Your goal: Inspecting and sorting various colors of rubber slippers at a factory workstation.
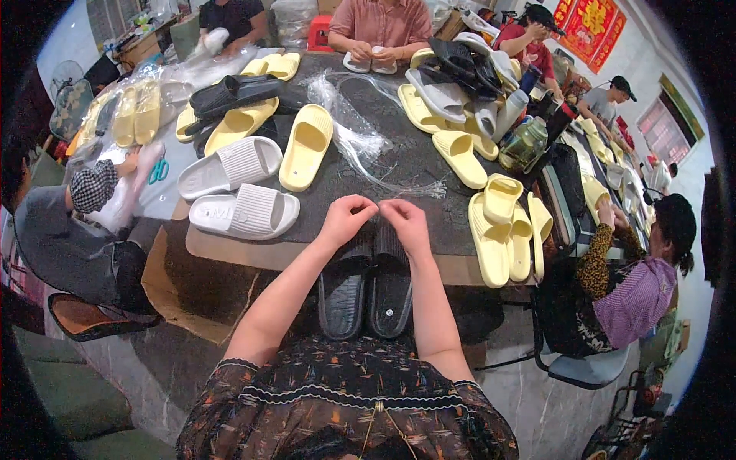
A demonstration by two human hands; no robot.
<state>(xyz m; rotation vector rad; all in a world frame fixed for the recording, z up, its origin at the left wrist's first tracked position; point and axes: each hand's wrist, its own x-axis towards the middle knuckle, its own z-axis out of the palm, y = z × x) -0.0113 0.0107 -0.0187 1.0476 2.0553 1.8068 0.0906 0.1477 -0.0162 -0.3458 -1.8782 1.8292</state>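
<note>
Over the table's near edge, a pair of black slide slippers (342, 299) lies side by side, heels toward me. My left hand (346, 221) and my right hand (406, 224) are above their toe ends, fingertips pinched and almost meeting. Whatever is between the fingertips is too small to make out. Left of my left hand lie two light grey slippers (247, 211) and a yellow slipper (307, 147). Beyond my hands, a bundle of thin clear plastic strands (349, 138) trails across the dark table mat (383, 107).
Yellow slippers (491, 241) lie to the right, beside a mixed slipper pile (452, 84). A glass jar (525, 146) stands near it. More slippers (241, 96) and clear plastic bags (192, 69) fill the left. Several people sit around; a cardboard box (195, 284) is beside my left arm.
</note>
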